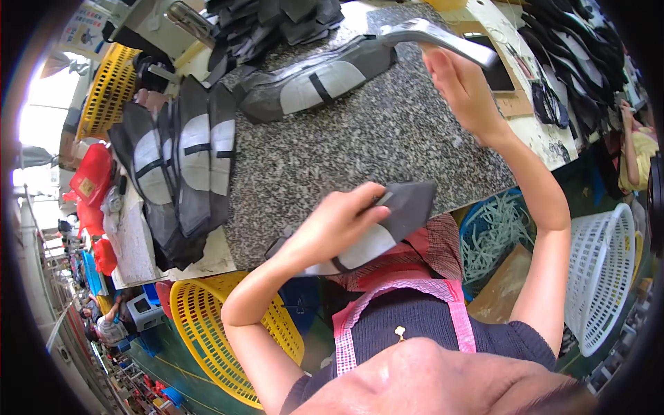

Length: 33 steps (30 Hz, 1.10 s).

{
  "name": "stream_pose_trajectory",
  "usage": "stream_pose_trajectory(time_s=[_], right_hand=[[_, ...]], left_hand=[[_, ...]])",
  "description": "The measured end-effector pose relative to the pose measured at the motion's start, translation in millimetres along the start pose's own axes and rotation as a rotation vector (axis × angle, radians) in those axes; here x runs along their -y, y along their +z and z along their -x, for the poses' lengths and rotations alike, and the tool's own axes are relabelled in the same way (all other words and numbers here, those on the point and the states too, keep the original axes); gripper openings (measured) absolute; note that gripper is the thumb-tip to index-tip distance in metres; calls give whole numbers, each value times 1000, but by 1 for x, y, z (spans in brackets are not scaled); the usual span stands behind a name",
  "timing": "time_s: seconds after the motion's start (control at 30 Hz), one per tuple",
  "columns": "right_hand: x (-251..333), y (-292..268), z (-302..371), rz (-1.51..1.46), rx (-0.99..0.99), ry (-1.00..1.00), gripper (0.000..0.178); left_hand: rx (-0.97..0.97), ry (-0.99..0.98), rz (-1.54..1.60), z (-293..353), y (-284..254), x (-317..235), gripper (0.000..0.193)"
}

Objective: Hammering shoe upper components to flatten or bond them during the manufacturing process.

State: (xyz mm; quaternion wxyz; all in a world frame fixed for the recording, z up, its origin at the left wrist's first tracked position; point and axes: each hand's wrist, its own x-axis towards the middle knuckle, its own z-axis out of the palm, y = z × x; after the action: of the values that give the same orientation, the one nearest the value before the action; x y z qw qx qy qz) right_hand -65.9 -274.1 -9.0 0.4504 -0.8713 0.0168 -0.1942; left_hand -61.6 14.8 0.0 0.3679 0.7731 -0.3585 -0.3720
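Working at a speckled tabletop (pixel 290 162), I grasp a dark grey piece (pixel 411 206) with a pale panel in my left hand (pixel 335 225), at the near edge in front of my pink-trimmed apron (pixel 462 315); my right hand (pixel 460 86) is clenched at a silver metal tool (pixel 443 40) toward the far right, its handle hidden from view. A similar piece (pixel 332 81) lies beyond, near the tool's left end, while several upright-looking pieces (pixel 195 149) overlap at left and a yellow basket (pixel 197 339) stands below the tabletop on my left
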Motion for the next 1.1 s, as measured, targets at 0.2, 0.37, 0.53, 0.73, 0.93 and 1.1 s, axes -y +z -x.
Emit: stream_pose_trajectory(time_s=[0.2, 0.37, 0.53, 0.73, 0.93, 1.1], right_hand=[[52, -33, 99, -66, 301, 210, 36], [50, -27, 133, 10, 524, 292, 19], [53, -25, 138, -30, 476, 243, 17], [51, -32, 127, -63, 553, 333, 18], [52, -30, 113, 85, 347, 113, 14], [51, -36, 106, 65, 593, 298, 18]], left_hand=[[-300, 300, -261, -42, 34, 20, 26], [-135, 166, -157, -59, 23, 7, 32], [-121, 170, -284, -67, 17, 5, 24], [-201, 390, -365, -72, 20, 18, 14], [-340, 675, -616, -67, 28, 23, 18], [-333, 705, -767, -63, 28, 22, 23]])
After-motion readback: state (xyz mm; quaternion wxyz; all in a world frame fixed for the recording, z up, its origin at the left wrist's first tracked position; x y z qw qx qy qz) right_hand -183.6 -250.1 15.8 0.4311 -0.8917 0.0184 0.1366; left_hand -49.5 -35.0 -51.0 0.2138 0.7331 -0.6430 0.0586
